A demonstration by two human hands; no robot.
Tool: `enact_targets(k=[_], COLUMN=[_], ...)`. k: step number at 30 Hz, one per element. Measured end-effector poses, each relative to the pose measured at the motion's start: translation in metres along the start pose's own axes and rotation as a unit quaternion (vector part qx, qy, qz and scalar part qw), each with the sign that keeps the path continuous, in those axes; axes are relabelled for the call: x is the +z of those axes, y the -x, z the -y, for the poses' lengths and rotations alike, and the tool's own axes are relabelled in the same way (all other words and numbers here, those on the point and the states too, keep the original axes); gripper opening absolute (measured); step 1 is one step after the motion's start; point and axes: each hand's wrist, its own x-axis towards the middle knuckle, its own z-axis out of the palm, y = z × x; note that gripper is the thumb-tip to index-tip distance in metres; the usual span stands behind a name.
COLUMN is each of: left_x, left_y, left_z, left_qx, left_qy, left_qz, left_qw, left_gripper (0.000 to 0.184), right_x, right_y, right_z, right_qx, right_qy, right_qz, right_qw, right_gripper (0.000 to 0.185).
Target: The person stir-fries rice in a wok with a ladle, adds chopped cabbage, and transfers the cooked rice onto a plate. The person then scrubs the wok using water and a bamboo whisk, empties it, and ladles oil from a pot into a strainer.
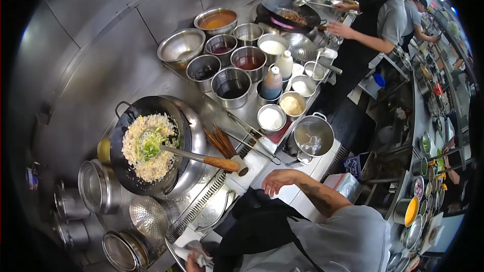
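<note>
My right hand (pixel 279 181) hangs over the counter's edge with its fingers apart, holding nothing. Close to it is the wooden handle end of a ladle (pixel 220 162). The ladle rests across a large wok (pixel 146 105), its bowl sunk in fried rice (pixel 157 170) with chopped greens (pixel 149 147) on top. At the bottom edge my left hand (pixel 192 263), partly cut off, is closed on a white cloth (pixel 200 256). A metal handle from a perforated strainer (pixel 148 216) runs beside that hand; whether they touch I cannot tell.
Several steel pots of sauces and seasonings (pixel 231 86) stand beyond the wok, with squeeze bottles (pixel 271 81). Tongs (pixel 252 136) and a steel pot (pixel 313 136) lie nearer. A co-worker (pixel 375 20) handles another wok (pixel 290 12). Lidded pots (pixel 99 186) stand left.
</note>
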Motion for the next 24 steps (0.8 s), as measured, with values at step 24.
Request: enact_targets(k=[24], left_x=[0.141], left_y=[-0.048], left_z=[-0.117], left_qx=[0.071], left_qy=[0.240], left_qz=[0.169], left_qw=[0.953], left_gripper=[0.062], right_x=[0.212], right_y=[-0.037], right_z=[0.196], right_qx=[-0.180], right_qy=[0.385], right_qz=[-0.112], right_qw=[0.898], right_gripper=[0.027])
